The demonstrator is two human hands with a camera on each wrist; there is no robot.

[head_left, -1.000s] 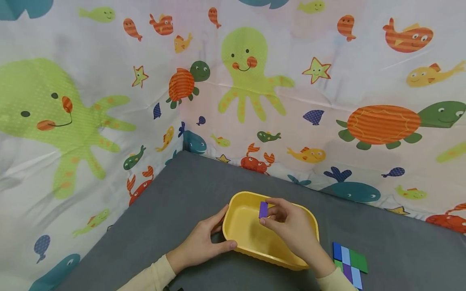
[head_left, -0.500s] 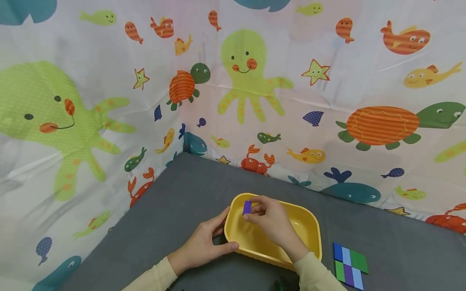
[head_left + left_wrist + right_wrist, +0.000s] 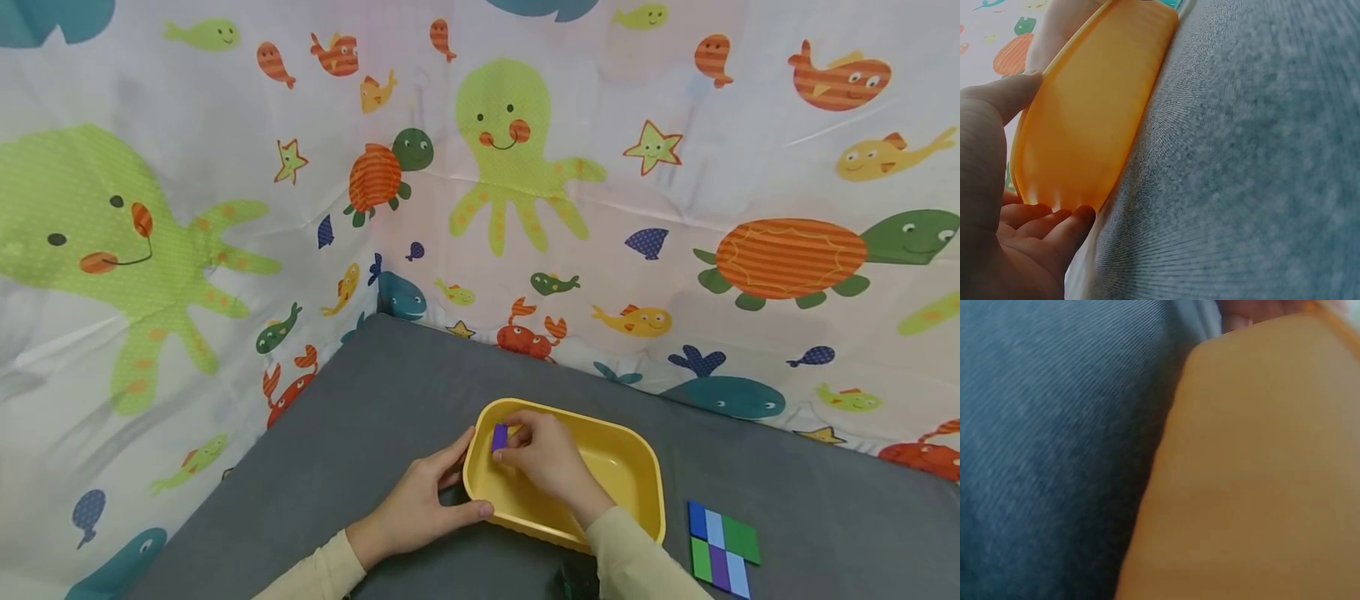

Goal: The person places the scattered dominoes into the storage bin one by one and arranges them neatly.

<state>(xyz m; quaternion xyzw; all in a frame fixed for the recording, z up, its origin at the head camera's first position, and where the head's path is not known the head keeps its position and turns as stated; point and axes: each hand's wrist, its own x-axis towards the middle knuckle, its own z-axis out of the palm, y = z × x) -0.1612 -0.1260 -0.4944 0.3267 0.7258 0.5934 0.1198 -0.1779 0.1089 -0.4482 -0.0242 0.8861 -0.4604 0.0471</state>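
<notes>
A yellow plastic tub (image 3: 626, 467) stands on the grey cloth. My left hand (image 3: 412, 510) grips its left end, with the thumb on the near rim and the fingers against the end wall. In the left wrist view, those fingers (image 3: 1072, 231) curl against the tub's wall (image 3: 1094, 112). Inside the tub's left part, my right hand (image 3: 551, 458) pinches a small purple rectangular tile (image 3: 500, 437) between thumb and fingers. The right wrist view is filled by the tub's outer wall (image 3: 1260, 456), and the tile is hidden there.
Right of the tub, several flat tiles lie edge to edge: a green tile (image 3: 741, 540), a dark blue tile (image 3: 697, 520), a purple tile (image 3: 718, 568) and others. A curtain (image 3: 600, 208) with sea animals hangs behind and to the left.
My right hand has moved left across the tub with the purple tile, then slightly lower at the left end. My left hand has kept its grip on the tub.
</notes>
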